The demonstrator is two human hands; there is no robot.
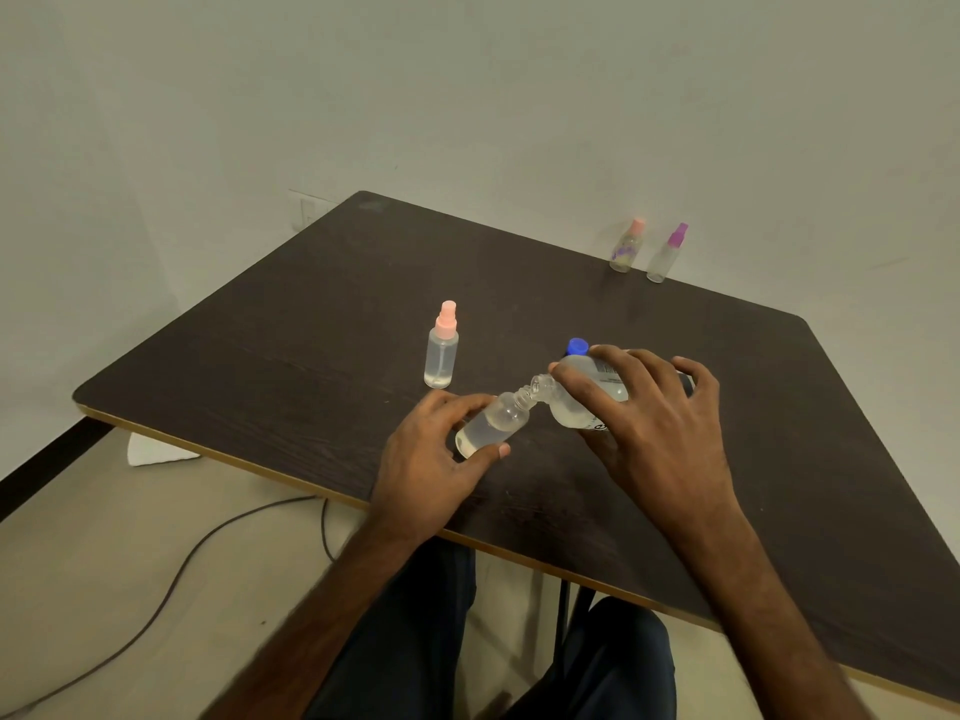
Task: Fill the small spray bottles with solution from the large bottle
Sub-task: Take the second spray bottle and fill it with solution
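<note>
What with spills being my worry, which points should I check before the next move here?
1. Left hand grips the small open bottle: ok, fingers curl round it.
2. Right hand grips the large bottle: ok.
3. Large bottle's mouth meets the small open bottle's neck: ok, they touch.
4. Room left in the small open bottle: cannot tell.
5. Blue cap out of the way: ok, behind the large bottle.
6. Pink-capped spray bottle clear of the hands: ok, upright, apart.
</note>
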